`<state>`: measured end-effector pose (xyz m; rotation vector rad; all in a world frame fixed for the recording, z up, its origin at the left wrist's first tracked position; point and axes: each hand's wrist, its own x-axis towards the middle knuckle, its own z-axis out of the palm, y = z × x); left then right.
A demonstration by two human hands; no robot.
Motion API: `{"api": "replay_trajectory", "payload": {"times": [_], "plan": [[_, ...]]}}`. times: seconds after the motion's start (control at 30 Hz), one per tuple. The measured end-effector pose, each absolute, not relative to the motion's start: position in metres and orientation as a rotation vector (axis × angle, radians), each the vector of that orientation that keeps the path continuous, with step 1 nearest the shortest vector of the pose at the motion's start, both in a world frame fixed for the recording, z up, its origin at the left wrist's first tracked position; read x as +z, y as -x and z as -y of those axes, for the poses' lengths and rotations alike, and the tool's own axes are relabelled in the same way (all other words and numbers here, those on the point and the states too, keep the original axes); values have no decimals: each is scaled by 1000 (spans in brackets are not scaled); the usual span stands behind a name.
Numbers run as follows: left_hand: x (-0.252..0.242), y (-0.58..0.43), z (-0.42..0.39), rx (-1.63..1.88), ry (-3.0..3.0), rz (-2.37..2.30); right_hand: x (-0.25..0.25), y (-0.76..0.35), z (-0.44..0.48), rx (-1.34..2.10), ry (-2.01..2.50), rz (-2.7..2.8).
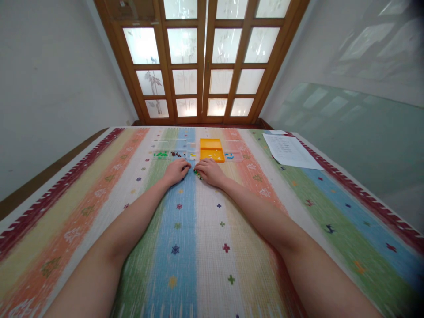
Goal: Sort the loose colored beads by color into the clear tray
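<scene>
My left hand (176, 171) rests on the cloth in front of the boxes. Its fingers are curled together, and whatever lies between them is too small to make out. Close by on the right, my right hand (212, 171) is bent with its fingertips down over a cluster of small green and dark pieces (198, 175), partly hidden by the fingers. Just beyond the hands stand open clear boxes with small green pieces (161, 154), dark red pieces (178, 154), yellow pieces (193, 155) and blue pieces (229, 156). Among them is an open orange box (210, 143) with small white pieces.
A striped, patterned tablecloth (179, 274) covers the table. Printed white paper (291, 150) lies at the far right, with another sheet edge behind it. Beyond the table are wooden doors with glass panes (203, 79). A glass panel (347, 132) leans along the right wall.
</scene>
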<state>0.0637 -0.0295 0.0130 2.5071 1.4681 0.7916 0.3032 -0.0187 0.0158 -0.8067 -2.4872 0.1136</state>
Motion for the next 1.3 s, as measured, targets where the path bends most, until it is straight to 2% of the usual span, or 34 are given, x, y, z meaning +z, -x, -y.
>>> {"api": "replay_trajectory", "payload": {"times": [0.43, 0.93, 1.3], "plan": [[12, -64, 27, 836, -2454, -1477, 16, -302, 21, 211, 697, 2533], [9, -61, 26, 855, -2428, -1504, 12, -297, 19, 167, 696, 2563], [14, -59, 30, 764, -2507, -1295, 7, -321, -13, 248, 1005, 2080]]}}
